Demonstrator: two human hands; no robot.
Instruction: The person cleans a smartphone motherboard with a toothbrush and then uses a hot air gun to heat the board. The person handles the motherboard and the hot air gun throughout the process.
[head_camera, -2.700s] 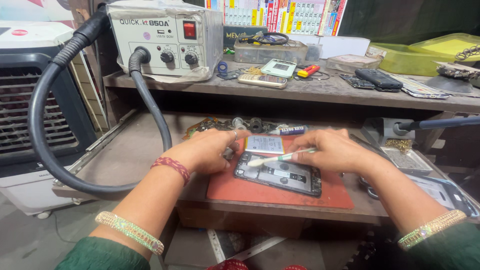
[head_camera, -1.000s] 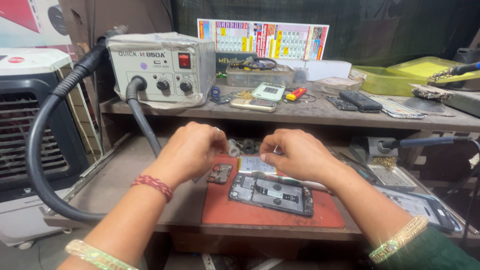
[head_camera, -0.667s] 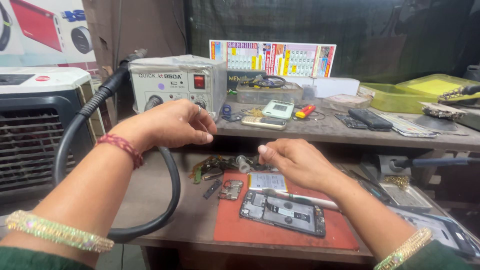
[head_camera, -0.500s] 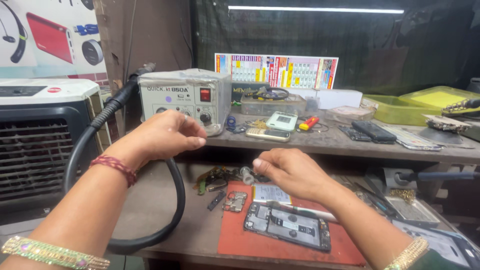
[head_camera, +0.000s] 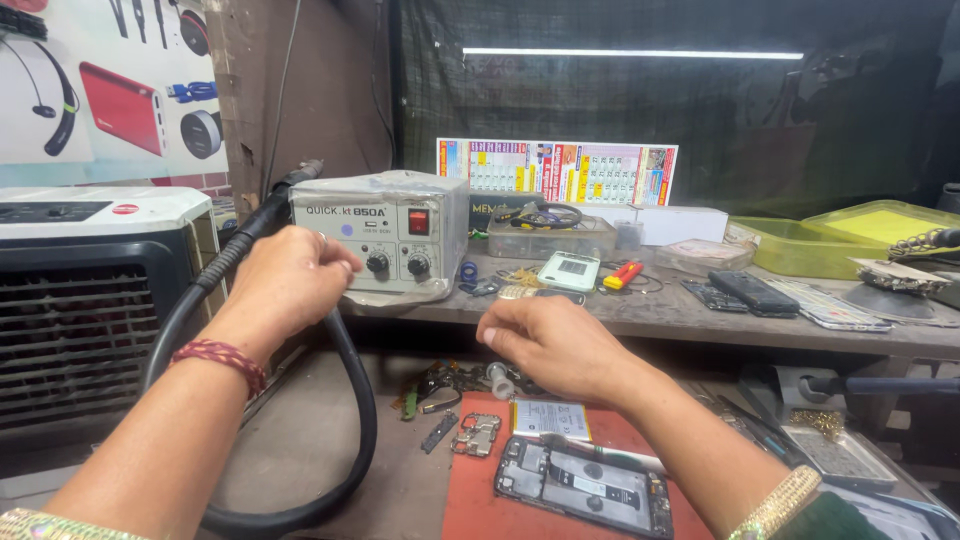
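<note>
My left hand (head_camera: 285, 280) is raised to the front of a grey hot-air rework station (head_camera: 385, 215), fingertips just left of its left knob (head_camera: 377, 263), holding nothing. My right hand (head_camera: 550, 345) hovers over the near bench with fingers loosely curled and nothing in it. Below it an opened phone (head_camera: 585, 490) lies on a red mat (head_camera: 475, 505), a thin pale tool across its top edge. A flat white-labelled part (head_camera: 550, 418) and a small circuit board (head_camera: 478, 435) lie beside the phone.
The station's thick black hose (head_camera: 345, 420) loops down over the bench at left. A white air cooler (head_camera: 90, 300) stands far left. The upper shelf (head_camera: 700, 320) holds a small handset (head_camera: 568, 270), a black phone (head_camera: 752, 292) and green trays (head_camera: 800, 245).
My left hand rose from the mat beside the phone up to the station's front panel. My right hand lifted off the phone. The view tilted upward.
</note>
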